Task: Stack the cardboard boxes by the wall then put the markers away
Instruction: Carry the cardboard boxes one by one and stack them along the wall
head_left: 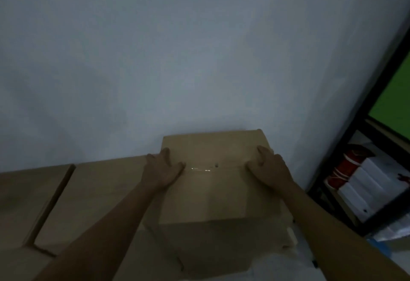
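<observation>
Item 1. Flat cardboard boxes (44, 196), far left: low brown cartons lying side by side against the wall (177, 58), tops level, a dark seam between two of them. Not in hand.

Item 2. Left hand (163, 169): palm down on the left part of the top box's lid, fingers nearly straight and spread, thumb toward the taped seam. Grip wide and flat, pressing rather than clasping.

Item 3. Top cardboard box (213, 189), centre: closed carton, flaps sealed with a strip of clear tape (200, 169) that glints; a small dark hole just beside the tape. It sits on another carton (210, 247) below it, its far edge at or very near the wall. Handling, as judged: light to moderate, panels stiff but liable to dent at the seam; surface dry and not slippery. Best taken by the two side edges or under the lower corners, not by the flaps.

Item 4. Right hand (269, 167): on the right part of the same lid, fingers slightly bent over the edge region, grip wide, resting on the board; whether the fingertips hook the side cannot be told.

Item 5. Black shelf (346, 147), far right: holds red and white objects (363, 178), blurred. No markers visible.
</observation>
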